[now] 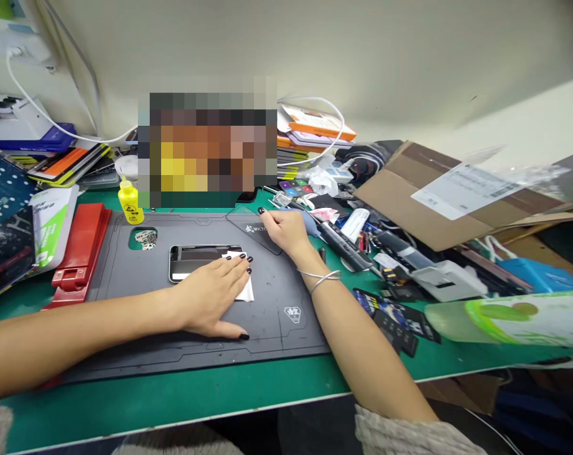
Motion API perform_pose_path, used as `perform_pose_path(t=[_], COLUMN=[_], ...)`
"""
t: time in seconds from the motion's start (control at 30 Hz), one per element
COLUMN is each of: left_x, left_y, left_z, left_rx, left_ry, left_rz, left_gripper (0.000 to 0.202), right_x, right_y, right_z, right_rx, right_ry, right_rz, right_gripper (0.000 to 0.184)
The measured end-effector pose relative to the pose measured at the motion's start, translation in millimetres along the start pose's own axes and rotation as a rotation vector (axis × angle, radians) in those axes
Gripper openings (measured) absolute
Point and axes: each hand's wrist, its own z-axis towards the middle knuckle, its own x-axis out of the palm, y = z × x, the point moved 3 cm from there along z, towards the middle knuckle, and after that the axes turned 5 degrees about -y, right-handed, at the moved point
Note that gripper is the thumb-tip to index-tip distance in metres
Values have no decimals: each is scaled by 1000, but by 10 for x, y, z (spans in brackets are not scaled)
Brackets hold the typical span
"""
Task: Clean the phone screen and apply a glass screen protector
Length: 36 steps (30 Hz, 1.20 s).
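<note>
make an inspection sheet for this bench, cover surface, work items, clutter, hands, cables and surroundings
Surface: green table with a dark grey mat on it.
Work items: phone on the mat; white tissue partly covered by the left hand.
Clutter: yellow bottle and red tool on the left; cardboard box and loose parts on the right.
Hands: left spread flat over tissue and part of the phone; right hand curled, apparently pinching a clear sheet.
Cables: white cable from the wall socket; another loops at the back.
Surroundings: pale wall; pixelated patch hides part of the back.
</note>
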Motion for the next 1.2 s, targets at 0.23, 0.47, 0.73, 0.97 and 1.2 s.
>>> perform_pose_path(t=[0.23,0.47,0.73,0.97,1.2], left_x=[-17,-26,-24,-44,-15], left_y=[84,40,11,113,-30], left_z=[1,-36,-114,-121,-200], left_rx=[-101,-94,-133,-233,-182], left_ry=[-2,-8,2,60,95], left_rz=[17,5,-4,45,44], left_gripper=[96,94,99,99,99], right_x=[3,0,12,23,20], right_y=[5,3,-24,-12,3], right_z=[7,7,10,4,4], right_rx=[-7,-17,-19,-17,-13], right_ry=[12,10,13,18,21], right_rz=[-11,-21,-29,-21,-14], right_gripper=[58,58,59,58,56])
